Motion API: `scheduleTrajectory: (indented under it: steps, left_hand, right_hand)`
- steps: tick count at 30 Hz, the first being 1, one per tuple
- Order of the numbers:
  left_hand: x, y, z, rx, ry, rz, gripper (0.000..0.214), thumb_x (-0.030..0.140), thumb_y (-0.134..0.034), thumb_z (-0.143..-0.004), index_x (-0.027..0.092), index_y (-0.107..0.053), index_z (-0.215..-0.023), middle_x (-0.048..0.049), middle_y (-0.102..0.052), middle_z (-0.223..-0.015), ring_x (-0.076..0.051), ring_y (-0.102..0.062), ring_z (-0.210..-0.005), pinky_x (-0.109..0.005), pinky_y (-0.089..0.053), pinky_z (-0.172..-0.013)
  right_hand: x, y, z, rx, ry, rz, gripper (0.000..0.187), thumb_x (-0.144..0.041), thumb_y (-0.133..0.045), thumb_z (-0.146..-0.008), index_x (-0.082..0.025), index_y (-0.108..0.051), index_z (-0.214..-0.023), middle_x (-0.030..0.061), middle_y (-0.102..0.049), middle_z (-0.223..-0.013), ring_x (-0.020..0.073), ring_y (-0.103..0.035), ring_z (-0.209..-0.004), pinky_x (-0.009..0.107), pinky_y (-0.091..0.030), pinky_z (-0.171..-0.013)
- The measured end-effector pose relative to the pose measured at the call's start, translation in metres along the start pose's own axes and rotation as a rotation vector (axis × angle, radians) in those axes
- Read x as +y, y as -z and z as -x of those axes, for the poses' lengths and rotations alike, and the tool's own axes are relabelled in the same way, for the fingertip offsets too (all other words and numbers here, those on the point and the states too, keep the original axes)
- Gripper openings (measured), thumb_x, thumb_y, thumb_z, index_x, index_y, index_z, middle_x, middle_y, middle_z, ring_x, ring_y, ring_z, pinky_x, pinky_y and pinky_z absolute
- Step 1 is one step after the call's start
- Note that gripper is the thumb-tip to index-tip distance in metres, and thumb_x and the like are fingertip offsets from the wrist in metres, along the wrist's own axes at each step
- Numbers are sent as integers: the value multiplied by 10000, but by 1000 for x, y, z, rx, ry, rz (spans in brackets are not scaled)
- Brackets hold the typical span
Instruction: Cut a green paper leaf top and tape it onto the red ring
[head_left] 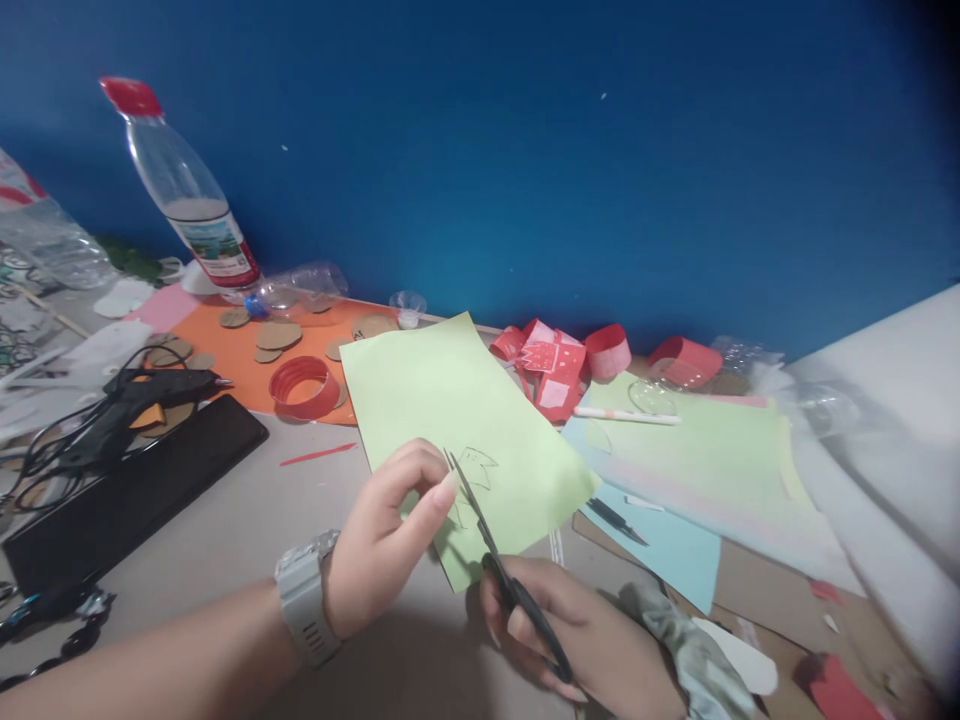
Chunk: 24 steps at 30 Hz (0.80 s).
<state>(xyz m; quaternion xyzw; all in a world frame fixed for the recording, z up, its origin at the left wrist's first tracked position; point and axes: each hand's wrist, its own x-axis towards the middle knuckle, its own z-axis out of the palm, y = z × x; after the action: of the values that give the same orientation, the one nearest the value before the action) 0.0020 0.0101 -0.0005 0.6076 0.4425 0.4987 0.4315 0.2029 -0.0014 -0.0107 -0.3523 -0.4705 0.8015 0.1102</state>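
Note:
My left hand point(386, 545), with a grey watch on its wrist, pinches the near edge of a light green paper sheet point(457, 410) that bears a small pencil drawing. My right hand point(570, 630) grips black scissors point(499, 560). The blades point up and away into the sheet's near edge, right beside the drawing and my left fingertips. The sheet is lifted off the table and slants away from me.
A black glue gun point(142, 395) and its cord lie at left above a black tray point(127, 490). A tilted plastic bottle point(187, 200), cardboard discs, a red ring point(304, 385), red paper bands point(570, 360), a white pen point(626, 414) and stacked coloured sheets point(697, 470) surround the work spot.

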Motion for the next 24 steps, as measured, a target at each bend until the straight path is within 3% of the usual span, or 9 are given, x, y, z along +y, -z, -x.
scheduleTrajectory:
  steps: [6, 13, 24]
  left_hand:
    - [1, -1, 2, -64, 61, 3, 325, 313, -422, -954, 191, -391, -654, 17, -424, -674, -124, -413, -640, -249, -361, -638]
    - [-1, -1, 2, -127, 93, 15, 314, 358, -394, -954, 167, -483, -721, -42, -542, -770, -153, -486, -705, -276, -383, -663]
    - [-3, -1, 2, -108, 82, -4, 332, 346, -389, -962, 181, -427, -677, 16, -453, -662, -113, -429, -621, -236, -368, -616]
  right_hand:
    - [1, 1, -2, -24, 19, -39, 349, -494, -584, -838, -158, -494, -815, -78, -382, -547, 22, -298, -373, 137, -205, -318]
    - [2, 1, -2, -33, 22, -55, 401, -545, -602, -818, -158, -497, -813, -75, -390, -562, 21, -308, -378, 133, -218, -309]
    - [12, 6, -2, -20, 5, -11, 330, -476, -580, -865, -156, -516, -825, -73, -412, -527, 31, -308, -372, 145, -209, -326]
